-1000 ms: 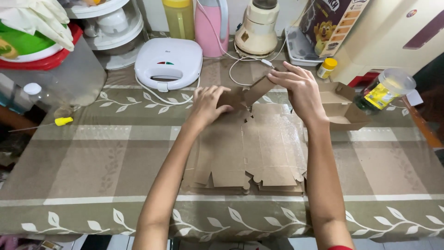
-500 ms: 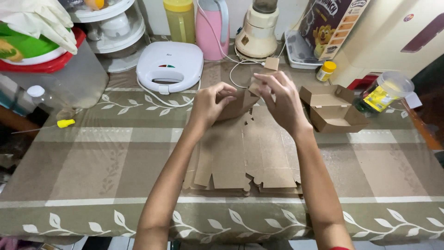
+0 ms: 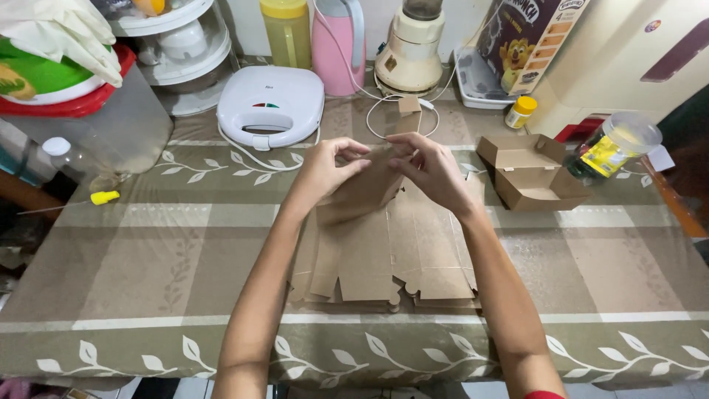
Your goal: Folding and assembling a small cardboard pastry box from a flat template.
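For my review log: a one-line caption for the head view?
Both hands, left hand and right hand, fold a brown cardboard blank above a stack of flat blanks.

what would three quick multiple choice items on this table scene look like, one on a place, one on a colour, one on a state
1. Where does the folded brown box stand?
A. right of the hands
B. on the white sandwich maker
C. under the flat blanks

2. What colour is the cap of the small jar beside the cereal box?
A. red
B. yellow
C. blue

3. How is the folded brown box's lid?
A. taped shut
C. torn off
B. open, tilted back

Answers:
1. A: it sits on the tablecloth beyond the right hand, clear of the sandwich maker.
2. B: its top is yellow.
3. B: its inside shows, lid raised behind.

The left hand and right hand both pinch a cardboard blank lifted off the stack of flat blanks.
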